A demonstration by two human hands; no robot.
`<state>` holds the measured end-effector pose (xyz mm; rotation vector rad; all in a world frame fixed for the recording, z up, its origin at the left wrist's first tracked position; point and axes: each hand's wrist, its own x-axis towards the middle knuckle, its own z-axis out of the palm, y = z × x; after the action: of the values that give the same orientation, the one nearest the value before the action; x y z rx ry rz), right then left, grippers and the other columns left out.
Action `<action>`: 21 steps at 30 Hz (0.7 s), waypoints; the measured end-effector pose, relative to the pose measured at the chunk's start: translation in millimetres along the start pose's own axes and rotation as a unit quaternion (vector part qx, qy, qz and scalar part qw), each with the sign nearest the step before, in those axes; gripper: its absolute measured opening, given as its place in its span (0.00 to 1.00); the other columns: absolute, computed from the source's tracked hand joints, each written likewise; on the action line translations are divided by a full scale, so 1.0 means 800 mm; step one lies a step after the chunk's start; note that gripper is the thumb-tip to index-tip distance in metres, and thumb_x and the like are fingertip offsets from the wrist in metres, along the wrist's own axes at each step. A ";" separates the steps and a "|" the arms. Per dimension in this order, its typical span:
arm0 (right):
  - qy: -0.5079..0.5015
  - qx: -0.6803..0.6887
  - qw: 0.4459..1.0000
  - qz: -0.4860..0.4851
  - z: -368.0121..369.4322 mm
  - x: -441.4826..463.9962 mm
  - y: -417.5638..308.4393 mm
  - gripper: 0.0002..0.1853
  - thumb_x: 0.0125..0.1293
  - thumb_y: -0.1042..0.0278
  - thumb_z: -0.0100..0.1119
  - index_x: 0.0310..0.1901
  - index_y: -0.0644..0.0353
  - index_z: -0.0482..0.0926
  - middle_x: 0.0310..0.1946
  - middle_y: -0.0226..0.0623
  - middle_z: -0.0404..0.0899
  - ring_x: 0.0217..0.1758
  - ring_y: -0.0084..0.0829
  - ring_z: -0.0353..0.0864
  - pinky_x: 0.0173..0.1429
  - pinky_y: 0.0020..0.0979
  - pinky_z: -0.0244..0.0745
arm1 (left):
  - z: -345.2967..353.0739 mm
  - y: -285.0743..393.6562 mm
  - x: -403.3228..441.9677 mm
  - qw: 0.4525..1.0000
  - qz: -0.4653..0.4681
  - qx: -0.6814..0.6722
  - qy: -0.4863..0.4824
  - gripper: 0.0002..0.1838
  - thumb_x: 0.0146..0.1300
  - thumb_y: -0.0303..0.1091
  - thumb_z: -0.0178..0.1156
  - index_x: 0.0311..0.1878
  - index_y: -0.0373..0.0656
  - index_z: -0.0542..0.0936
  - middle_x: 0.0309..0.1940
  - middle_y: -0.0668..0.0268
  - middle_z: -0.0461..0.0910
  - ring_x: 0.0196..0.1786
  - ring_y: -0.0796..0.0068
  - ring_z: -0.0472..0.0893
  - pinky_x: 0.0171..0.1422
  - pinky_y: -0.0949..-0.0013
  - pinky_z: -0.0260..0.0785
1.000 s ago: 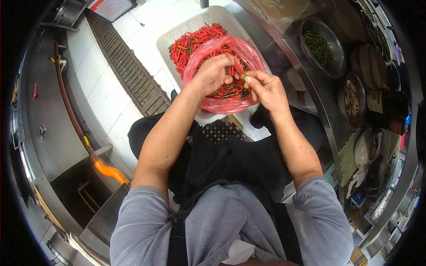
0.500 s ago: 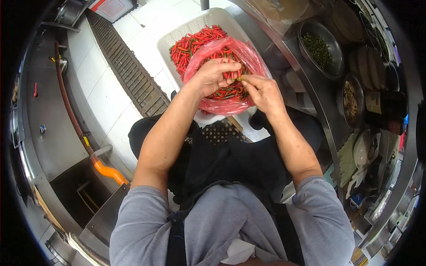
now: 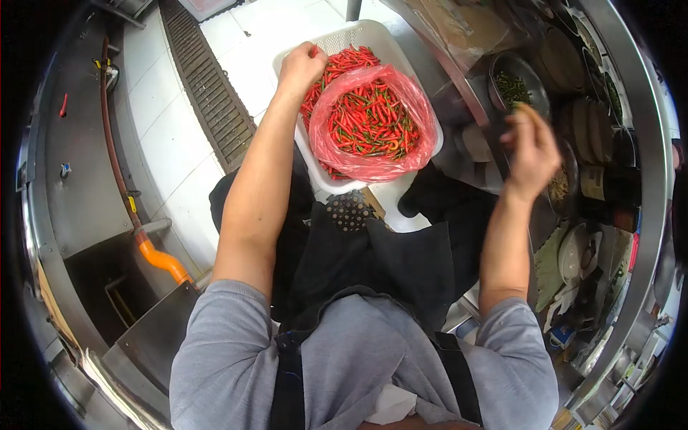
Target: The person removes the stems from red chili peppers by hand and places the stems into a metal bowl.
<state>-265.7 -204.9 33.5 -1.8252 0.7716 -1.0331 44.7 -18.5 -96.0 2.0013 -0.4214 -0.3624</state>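
My left hand (image 3: 302,68) is closed over the far left edge of a white plastic basket (image 3: 369,32), with a red chili (image 3: 314,51) showing at its fingertips. Inside the basket stands a pink plastic bag (image 3: 426,140), its mouth spread wide and full of red chilies with green stems (image 3: 373,118). Loose red chilies (image 3: 351,61) lie around the bag. Off to the right, my right hand (image 3: 532,150) is raised and somewhat blurred. Its fingers pinch a small yellow-green bit like a chili stem, close to a metal bowl (image 3: 541,75) holding green pieces.
Stainless shelving (image 3: 494,154) with bowls and stacked dishes runs along my right. A floor drain grate (image 3: 208,86) crosses the white tiles (image 3: 154,136) on the left, beside a metal counter with an orange pipe (image 3: 161,259). My black apron covers my lap behind the basket.
Both hands were together over the bag at the chilies. The left has moved forward and left to the basket's far edge; the right has swung right, toward the metal bowl.
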 end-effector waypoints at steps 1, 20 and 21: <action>0.062 -0.002 0.997 -0.037 -0.021 0.020 0.005 0.10 0.64 0.71 0.62 0.45 0.63 0.84 0.31 0.34 0.84 0.26 0.17 0.77 0.29 0.18 0.68 | -0.001 -0.003 -0.002 0.994 -0.004 0.107 -0.018 0.16 0.57 0.38 0.61 0.45 0.39 0.81 0.38 0.58 0.83 0.41 0.67 0.82 0.47 0.67 0.74; -0.343 -0.294 0.869 -0.201 0.157 -0.039 0.058 0.15 0.61 0.71 0.58 0.50 0.58 0.80 0.49 0.42 0.79 0.46 0.47 0.81 0.50 0.41 0.76 | -0.059 0.052 -0.078 0.970 0.175 0.132 -0.109 0.18 0.58 0.32 0.59 0.51 0.35 0.78 0.38 0.53 0.84 0.42 0.63 0.84 0.50 0.65 0.76; -0.348 -0.312 0.852 -0.235 0.170 -0.034 0.066 0.15 0.62 0.72 0.54 0.51 0.58 0.80 0.50 0.44 0.78 0.46 0.47 0.81 0.51 0.42 0.76 | -0.060 0.054 -0.080 0.969 0.191 0.112 -0.108 0.18 0.58 0.32 0.59 0.51 0.35 0.78 0.37 0.53 0.84 0.42 0.62 0.84 0.50 0.64 0.76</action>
<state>-163.2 -152.5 -59.8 -2.8078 0.1974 -0.3008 2.1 29.4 -31.2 2.0459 -1.0064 -0.3003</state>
